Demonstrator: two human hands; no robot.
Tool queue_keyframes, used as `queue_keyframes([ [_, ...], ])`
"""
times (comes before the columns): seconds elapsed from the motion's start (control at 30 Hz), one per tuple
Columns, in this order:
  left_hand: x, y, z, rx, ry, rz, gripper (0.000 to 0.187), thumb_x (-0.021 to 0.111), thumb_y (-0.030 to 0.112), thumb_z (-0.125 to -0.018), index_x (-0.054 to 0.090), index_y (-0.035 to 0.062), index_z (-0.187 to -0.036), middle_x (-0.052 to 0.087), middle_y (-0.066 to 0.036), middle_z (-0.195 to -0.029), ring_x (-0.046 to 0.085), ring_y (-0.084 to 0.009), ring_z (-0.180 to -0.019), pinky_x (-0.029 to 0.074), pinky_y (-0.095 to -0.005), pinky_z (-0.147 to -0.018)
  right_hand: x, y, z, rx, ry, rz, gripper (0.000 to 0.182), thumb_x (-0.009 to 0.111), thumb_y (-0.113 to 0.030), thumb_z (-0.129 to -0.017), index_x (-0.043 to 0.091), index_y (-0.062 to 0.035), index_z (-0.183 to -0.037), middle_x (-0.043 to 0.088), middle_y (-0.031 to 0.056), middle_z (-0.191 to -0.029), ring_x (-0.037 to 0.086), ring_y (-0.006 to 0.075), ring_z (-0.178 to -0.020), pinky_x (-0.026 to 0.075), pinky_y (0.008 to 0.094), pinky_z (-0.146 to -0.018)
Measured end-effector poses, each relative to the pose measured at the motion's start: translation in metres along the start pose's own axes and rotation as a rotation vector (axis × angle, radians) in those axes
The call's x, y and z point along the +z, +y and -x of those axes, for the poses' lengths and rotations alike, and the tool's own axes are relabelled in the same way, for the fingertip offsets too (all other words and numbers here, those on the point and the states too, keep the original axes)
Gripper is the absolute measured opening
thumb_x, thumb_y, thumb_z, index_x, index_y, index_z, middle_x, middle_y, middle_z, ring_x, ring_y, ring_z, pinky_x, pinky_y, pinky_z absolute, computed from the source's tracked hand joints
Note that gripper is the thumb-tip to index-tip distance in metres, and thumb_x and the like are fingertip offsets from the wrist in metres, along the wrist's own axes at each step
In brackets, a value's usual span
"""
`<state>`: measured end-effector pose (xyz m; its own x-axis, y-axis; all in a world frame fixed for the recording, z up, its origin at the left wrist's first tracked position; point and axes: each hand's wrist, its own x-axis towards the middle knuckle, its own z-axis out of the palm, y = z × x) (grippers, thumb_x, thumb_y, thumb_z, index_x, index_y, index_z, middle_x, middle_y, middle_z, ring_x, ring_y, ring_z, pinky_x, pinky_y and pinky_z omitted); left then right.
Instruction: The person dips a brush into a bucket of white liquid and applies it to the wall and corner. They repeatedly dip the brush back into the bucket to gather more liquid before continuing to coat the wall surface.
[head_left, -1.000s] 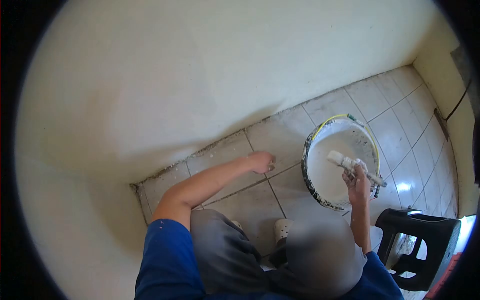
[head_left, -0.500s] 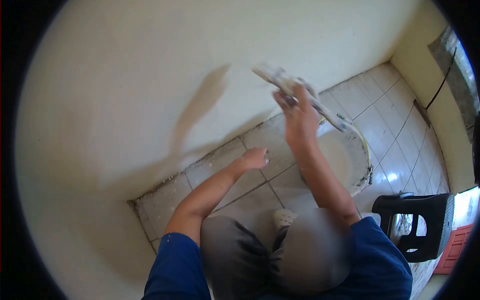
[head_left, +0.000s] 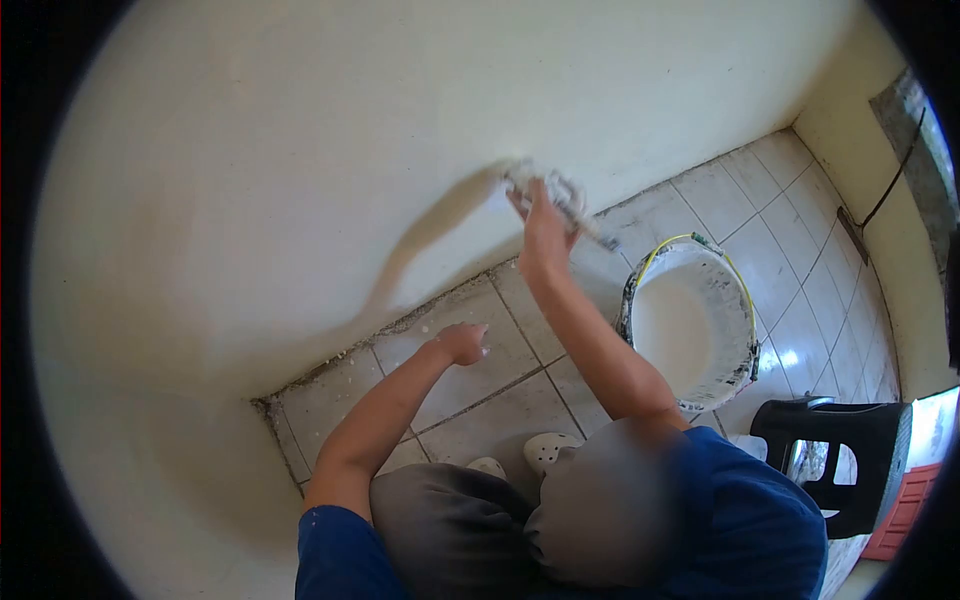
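Note:
My right hand (head_left: 545,235) is wrapped round a paint-caked paintbrush (head_left: 574,208), its head up at the pale wall (head_left: 330,150) and its handle end pointing back toward the bucket. A shadow of the brush and arm falls on the wall beside it. Lower down, my left hand (head_left: 463,343) hangs over the floor tiles with curled fingers, whitish smears on the fingertips and nothing showing in it. To the right of my right forearm stands a bucket (head_left: 740,300) of creamy white paint (head_left: 672,330), with a yellow handle and a crusted, splattered rim.
A black plastic stool (head_left: 830,425) stands right of the bucket. Paint-specked tiles (head_left: 480,395) meet the wall along a rough, dirty edge. Below me are my knees and light clogs (head_left: 548,450). A dark cable (head_left: 893,175) hangs at the far right wall.
My right hand has carried the brush left and down, away from above the bucket and close to the wall. My left hand has drawn back slightly left and lower.

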<state>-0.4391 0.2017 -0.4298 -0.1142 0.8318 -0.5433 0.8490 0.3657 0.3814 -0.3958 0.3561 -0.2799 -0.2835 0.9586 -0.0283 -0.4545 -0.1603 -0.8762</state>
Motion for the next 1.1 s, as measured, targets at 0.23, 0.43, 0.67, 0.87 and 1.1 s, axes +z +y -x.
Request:
queue_keyframes([
  [0.23, 0.006, -0.01, -0.025, -0.016, 0.019, -0.019, 0.044, 0.054, 0.034, -0.079, 0.048, 0.0034, -0.11, 0.055, -0.019, -0.11, 0.051, -0.0346, -0.103, 0.042, -0.0419, -0.087, 0.052, -0.143, 0.015, -0.45, -0.366, -0.174, 0.022, 0.036, -0.008, -0.091, 0.047, 0.0039, -0.105, 0.048, 0.0134, -0.11, 0.052, 0.0185, -0.097, 0.045, 0.0356, -0.092],
  [0.43, 0.003, 0.019, -0.014, -0.006, 0.011, -0.042, 0.045, 0.053, 0.034, -0.081, 0.048, 0.0027, -0.113, 0.057, -0.02, -0.105, 0.054, -0.0359, -0.099, 0.044, -0.0425, -0.084, -0.017, 0.034, -0.006, -0.369, 0.085, 0.482, 0.031, 0.055, -0.01, -0.082, 0.043, -0.0014, -0.109, 0.05, 0.0094, -0.106, 0.052, 0.0159, -0.092, 0.045, 0.0298, -0.077],
  [0.67, -0.001, 0.019, -0.005, -0.065, -0.098, -0.078, 0.045, 0.053, 0.033, -0.081, 0.047, 0.0022, -0.114, 0.056, -0.021, -0.106, 0.053, -0.0353, -0.1, 0.043, -0.0422, -0.084, -0.082, 0.153, 0.007, 0.031, 0.096, 0.156, 0.038, 0.06, -0.006, -0.078, 0.039, -0.0048, -0.111, 0.05, 0.0116, -0.103, 0.056, 0.017, -0.088, 0.051, 0.027, -0.068],
  [0.87, 0.003, 0.004, -0.015, 0.012, -0.038, -0.017, 0.05, 0.053, 0.035, -0.081, 0.045, -0.0012, -0.114, 0.054, -0.022, -0.109, 0.051, -0.0372, -0.102, 0.041, -0.0434, -0.087, 0.023, -0.035, 0.021, -0.227, -0.187, 0.154, 0.037, 0.051, -0.014, -0.085, 0.041, 0.0, -0.118, 0.052, 0.0112, -0.103, 0.053, 0.0209, -0.092, 0.04, 0.0305, -0.086],
  [1.1, 0.003, 0.009, -0.012, 0.038, -0.038, 0.0, 0.048, 0.053, 0.034, -0.081, 0.046, 0.0003, -0.114, 0.055, -0.022, -0.108, 0.052, -0.0363, -0.101, 0.041, -0.0434, -0.086, 0.044, -0.033, 0.021, -0.637, -0.083, 0.529, 0.038, 0.04, -0.023, -0.092, 0.038, 0.0015, -0.121, 0.048, 0.0163, -0.114, 0.053, 0.0287, -0.097, 0.033, 0.0366, -0.097],
])
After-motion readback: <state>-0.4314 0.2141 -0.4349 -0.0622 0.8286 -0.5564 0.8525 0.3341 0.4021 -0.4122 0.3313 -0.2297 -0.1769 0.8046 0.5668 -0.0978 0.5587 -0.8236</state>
